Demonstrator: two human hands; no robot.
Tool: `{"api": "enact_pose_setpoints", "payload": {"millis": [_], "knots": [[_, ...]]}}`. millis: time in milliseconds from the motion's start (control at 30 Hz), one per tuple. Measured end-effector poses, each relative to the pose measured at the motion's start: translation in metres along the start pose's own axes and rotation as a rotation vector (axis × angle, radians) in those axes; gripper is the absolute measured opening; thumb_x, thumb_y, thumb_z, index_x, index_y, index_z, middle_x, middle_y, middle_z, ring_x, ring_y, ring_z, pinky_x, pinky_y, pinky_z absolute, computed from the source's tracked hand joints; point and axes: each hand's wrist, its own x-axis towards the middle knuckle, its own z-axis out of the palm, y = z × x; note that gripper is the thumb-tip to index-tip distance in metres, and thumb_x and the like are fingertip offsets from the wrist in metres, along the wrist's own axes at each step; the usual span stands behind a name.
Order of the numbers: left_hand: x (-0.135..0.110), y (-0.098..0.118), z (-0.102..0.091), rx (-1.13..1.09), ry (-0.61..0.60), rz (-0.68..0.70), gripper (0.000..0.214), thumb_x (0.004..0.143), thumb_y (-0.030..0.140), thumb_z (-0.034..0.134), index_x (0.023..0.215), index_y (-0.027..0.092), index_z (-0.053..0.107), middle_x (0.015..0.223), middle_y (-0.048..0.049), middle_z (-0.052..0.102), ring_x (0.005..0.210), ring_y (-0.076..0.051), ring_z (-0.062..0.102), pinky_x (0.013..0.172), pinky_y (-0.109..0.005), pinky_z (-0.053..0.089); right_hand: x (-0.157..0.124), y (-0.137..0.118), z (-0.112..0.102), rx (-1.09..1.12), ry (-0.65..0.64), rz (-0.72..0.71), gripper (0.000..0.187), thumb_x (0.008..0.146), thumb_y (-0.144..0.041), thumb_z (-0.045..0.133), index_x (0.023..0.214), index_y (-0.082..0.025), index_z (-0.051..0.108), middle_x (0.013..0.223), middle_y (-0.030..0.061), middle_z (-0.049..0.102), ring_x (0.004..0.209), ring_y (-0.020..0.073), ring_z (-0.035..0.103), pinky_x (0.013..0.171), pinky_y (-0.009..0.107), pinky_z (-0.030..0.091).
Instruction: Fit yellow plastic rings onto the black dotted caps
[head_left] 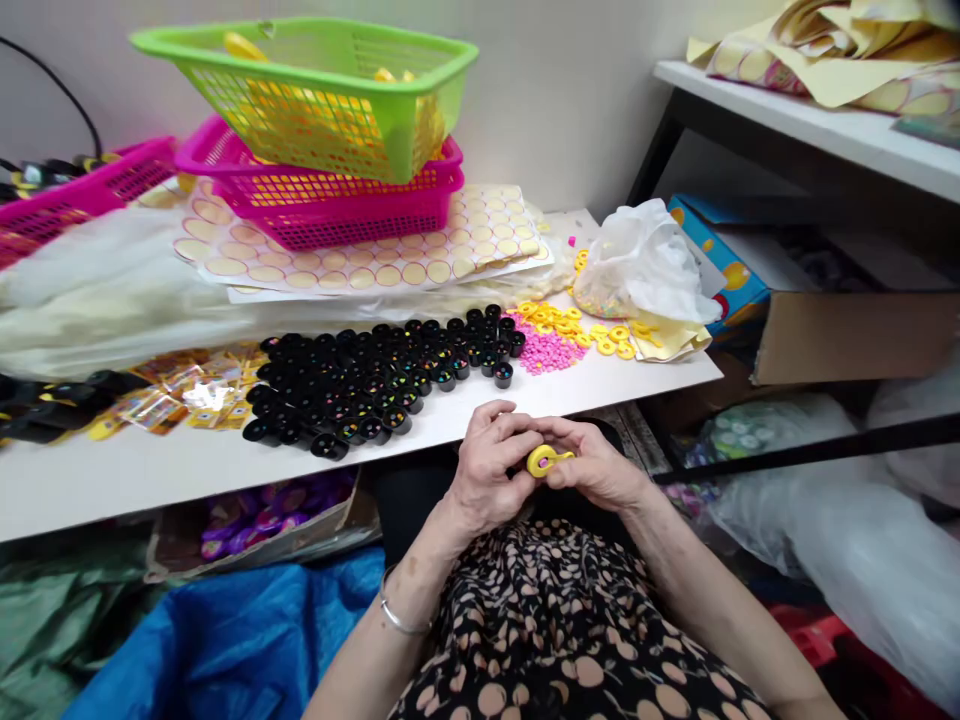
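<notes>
Between my two hands, just off the table's front edge, is a small yellow ring-shaped plastic piece with a short tail and a pink centre. My left hand pinches its left side, fingers curled. From the right, my right hand grips the tail between thumb and fingers. Beyond my hands, a heap of pink beads lies on the table beside loose yellow ring pieces. To their left stand many small black cups in a crowded group, with coloured bits inside some.
A green basket of yellow pieces sits on a pink basket, over sheets of round stickers. A white plastic bag and a blue box stand at right. Shiny packets lie left on the white table.
</notes>
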Motion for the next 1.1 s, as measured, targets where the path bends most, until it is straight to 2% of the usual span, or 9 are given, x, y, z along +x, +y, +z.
{"api": "enact_pose_setpoints", "payload": {"millis": [133,300,400,533,667,800,933,1000,1100], "knots": [[-0.002,0.009,0.005,-0.030,-0.037,0.042,0.022,0.074,0.020,0.059,0.094,0.022,0.066,0.102,-0.0080,0.064,0.104,-0.024,0.049,0.093,-0.044,0.040,-0.012,-0.007,0.003,-0.045,0.021,0.017,0.055,0.053,-0.017,0.077,0.106,-0.018,0.062,0.098,0.0033,0.064,0.084,0.0150,0.060,0.078,0.028,0.048],[-0.005,0.013,0.008,-0.246,-0.053,-0.050,0.048,0.068,0.032,0.069,0.114,0.020,0.058,0.108,-0.0121,0.061,0.103,-0.025,0.054,0.087,-0.041,0.047,-0.022,-0.003,0.004,-0.046,0.097,0.003,0.047,0.054,-0.020,0.076,0.099,-0.018,0.063,0.092,0.0027,0.064,0.080,0.0158,0.061,0.076,0.030,0.049],[-0.008,0.017,0.015,-0.331,-0.023,-0.116,0.043,0.067,0.027,0.071,0.109,0.020,0.061,0.106,-0.0114,0.062,0.098,-0.022,0.058,0.083,-0.036,0.050,-0.025,0.004,0.005,0.035,0.135,-0.007,0.041,0.057,-0.022,0.074,0.097,-0.019,0.064,0.090,0.0031,0.064,0.077,0.0158,0.061,0.073,0.030,0.050],[-0.013,0.021,0.026,-0.384,0.030,-0.231,0.034,0.068,0.017,0.067,0.102,0.017,0.064,0.103,-0.0107,0.064,0.094,-0.020,0.061,0.081,-0.033,0.052,-0.025,0.016,0.009,0.069,0.247,-0.035,0.031,0.062,-0.023,0.072,0.091,-0.016,0.065,0.074,0.0018,0.064,0.064,0.0126,0.060,0.064,0.026,0.049],[-0.018,0.013,0.031,-0.412,-0.029,-0.347,0.033,0.066,0.024,0.072,0.098,0.018,0.067,0.094,-0.0083,0.066,0.087,-0.019,0.062,0.080,-0.033,0.051,-0.019,0.020,0.011,0.116,0.350,0.024,0.026,0.060,-0.026,0.076,0.080,-0.013,0.066,0.065,0.0001,0.060,0.056,0.0088,0.052,0.052,0.020,0.043],[-0.020,0.003,0.034,-0.421,-0.023,-0.352,0.039,0.058,0.029,0.078,0.095,0.020,0.068,0.088,-0.0062,0.066,0.087,-0.020,0.059,0.081,-0.035,0.049,-0.018,0.015,0.007,0.157,0.257,0.111,0.038,0.060,-0.040,0.077,0.083,-0.012,0.067,0.068,0.0007,0.058,0.057,0.0082,0.051,0.051,0.020,0.044],[-0.020,0.002,0.037,-0.556,0.034,-0.455,0.038,0.058,0.027,0.079,0.094,0.020,0.070,0.091,-0.0070,0.064,0.091,-0.020,0.057,0.085,-0.036,0.047,-0.022,0.017,-0.012,0.271,0.136,0.139,0.054,0.070,-0.062,0.059,0.094,-0.014,0.065,0.084,0.0067,0.063,0.068,0.0147,0.059,0.061,0.031,0.053],[-0.020,0.003,0.037,-0.613,0.043,-0.499,0.041,0.055,0.027,0.081,0.094,0.019,0.070,0.093,-0.0078,0.064,0.097,-0.022,0.056,0.090,-0.037,0.045,-0.024,0.024,-0.022,0.305,0.105,0.095,0.049,0.070,-0.055,0.064,0.100,-0.016,0.064,0.094,0.0076,0.064,0.078,0.0162,0.061,0.067,0.031,0.053],[-0.020,0.005,0.037,-0.623,0.039,-0.498,0.042,0.051,0.028,0.083,0.090,0.017,0.070,0.091,-0.0086,0.065,0.103,-0.025,0.054,0.091,-0.039,0.045,-0.025,0.034,-0.033,0.298,0.037,0.051,0.049,0.061,-0.034,0.077,0.105,-0.019,0.063,0.102,0.0061,0.063,0.089,0.0167,0.060,0.074,0.030,0.052]]}}
